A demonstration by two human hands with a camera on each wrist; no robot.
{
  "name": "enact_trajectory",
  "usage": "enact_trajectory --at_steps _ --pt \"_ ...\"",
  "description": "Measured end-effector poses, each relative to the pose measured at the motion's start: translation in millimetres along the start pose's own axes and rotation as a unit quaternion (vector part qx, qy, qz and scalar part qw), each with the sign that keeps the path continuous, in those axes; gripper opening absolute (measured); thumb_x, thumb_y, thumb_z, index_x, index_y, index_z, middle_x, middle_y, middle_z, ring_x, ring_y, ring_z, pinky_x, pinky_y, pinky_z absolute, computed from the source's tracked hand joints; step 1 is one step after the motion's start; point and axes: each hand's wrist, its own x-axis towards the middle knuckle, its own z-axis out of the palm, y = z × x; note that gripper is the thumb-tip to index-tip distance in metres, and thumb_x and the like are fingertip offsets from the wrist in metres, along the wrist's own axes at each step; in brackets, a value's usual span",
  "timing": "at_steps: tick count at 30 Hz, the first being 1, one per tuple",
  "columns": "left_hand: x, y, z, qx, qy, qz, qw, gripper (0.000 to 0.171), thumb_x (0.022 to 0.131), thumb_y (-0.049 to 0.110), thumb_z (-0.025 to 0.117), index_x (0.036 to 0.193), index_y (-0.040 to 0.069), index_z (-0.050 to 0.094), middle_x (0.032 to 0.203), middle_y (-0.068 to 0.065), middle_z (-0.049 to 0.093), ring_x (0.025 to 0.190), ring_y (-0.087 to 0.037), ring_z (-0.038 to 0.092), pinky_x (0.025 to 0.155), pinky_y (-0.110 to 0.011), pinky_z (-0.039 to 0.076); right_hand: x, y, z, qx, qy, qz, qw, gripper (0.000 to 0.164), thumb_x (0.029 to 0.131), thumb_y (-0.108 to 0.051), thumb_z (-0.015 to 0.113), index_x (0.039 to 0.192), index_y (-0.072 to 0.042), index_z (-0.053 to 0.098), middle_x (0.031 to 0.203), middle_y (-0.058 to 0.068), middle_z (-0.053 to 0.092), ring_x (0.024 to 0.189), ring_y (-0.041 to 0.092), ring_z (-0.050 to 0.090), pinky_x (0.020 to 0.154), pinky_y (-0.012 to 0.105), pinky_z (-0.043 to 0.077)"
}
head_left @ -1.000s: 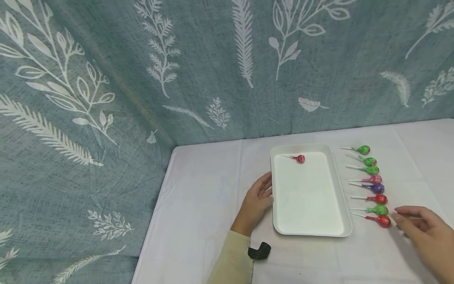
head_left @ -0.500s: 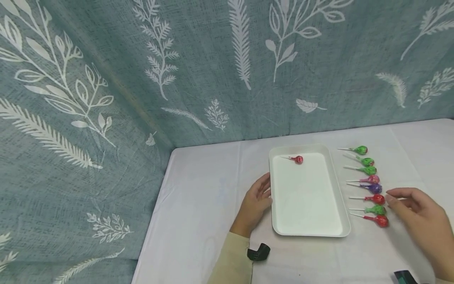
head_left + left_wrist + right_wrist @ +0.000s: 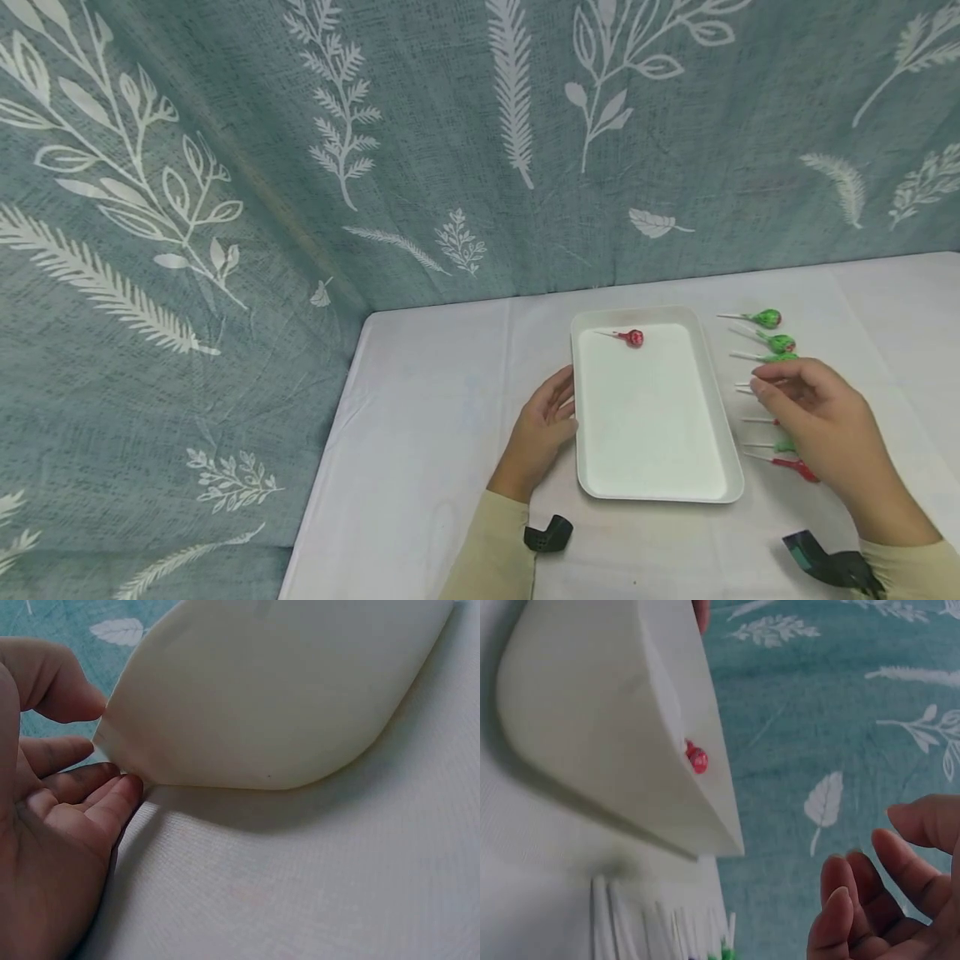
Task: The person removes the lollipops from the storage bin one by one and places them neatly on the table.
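A white tray (image 3: 652, 408) lies on the table with one red-wrapped lollipop (image 3: 634, 338) near its far end. My left hand (image 3: 538, 425) touches the tray's left outer side, fingertips and thumb along the edge. My right hand (image 3: 821, 417) hovers over the row of lollipops right of the tray, its fingers loosely bent; in the right wrist view nothing shows between them. Beyond it lie green lollipops (image 3: 768, 318). Nearer me, a red lollipop (image 3: 801, 468) and a green lollipop (image 3: 786, 447) are partly covered. The hand hides other candy heads; their white sticks (image 3: 759, 420) point at the tray.
A white cloth (image 3: 442, 417) covers the table. A teal curtain (image 3: 420, 150) with white leaf prints stands behind and to the left. Dark wrist devices (image 3: 549, 533) sit by both sleeves.
My right hand has moved from the near end of the lollipop row up and left over its middle. The left hand and the tray stay in place.
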Motion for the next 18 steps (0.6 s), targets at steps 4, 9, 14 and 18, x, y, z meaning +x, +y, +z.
enact_trajectory --at_steps 4,9,14,18 --pt "0.5 -2.3 -0.6 -0.001 -0.003 0.0 1.0 0.081 0.085 -0.01 0.051 0.165 0.0 0.041 0.165 -0.01 0.048 0.145 -0.021 0.055 0.116 -0.034 0.049 5.5 -4.1 7.9 0.02 -0.005 -0.013 1.0 0.021 0.105 -0.011 0.071 0.123 0.0 0.072 0.105 -0.017 0.069 0.092 -0.001 0.063 0.074 0.007 0.049" --pt "0.9 -2.6 -1.7 -0.006 -0.009 0.002 0.9999 0.081 0.086 -0.011 0.051 0.165 -0.001 0.04 0.166 -0.012 0.048 0.145 -0.023 0.054 0.117 -0.035 0.048 12.6 -13.0 20.6 0.018 -0.018 -0.025 0.999 0.019 0.106 -0.013 0.071 0.121 -0.001 0.073 0.108 -0.008 0.069 0.092 0.0 0.063 0.076 0.008 0.049" --pt "2.0 -3.5 -2.5 -0.017 -0.015 0.007 0.9997 0.081 0.086 -0.014 0.05 0.165 -0.002 0.04 0.166 -0.015 0.046 0.147 -0.027 0.053 0.117 -0.036 0.048 20.2 -19.1 32.7 0.022 -0.037 -0.031 0.999 0.02 0.106 -0.013 0.071 0.121 -0.001 0.074 0.111 0.009 0.071 0.088 0.001 0.064 0.072 0.011 0.051" --pt "1.7 -3.6 -1.9 -0.014 -0.012 0.006 0.9998 0.081 0.086 -0.013 0.051 0.165 -0.001 0.04 0.165 -0.014 0.047 0.146 -0.027 0.054 0.116 -0.036 0.049 24.9 -21.3 41.0 0.035 -0.051 -0.023 0.998 0.022 0.106 -0.014 0.072 0.123 0.0 0.073 0.113 0.011 0.071 0.089 0.005 0.064 0.07 0.014 0.053"
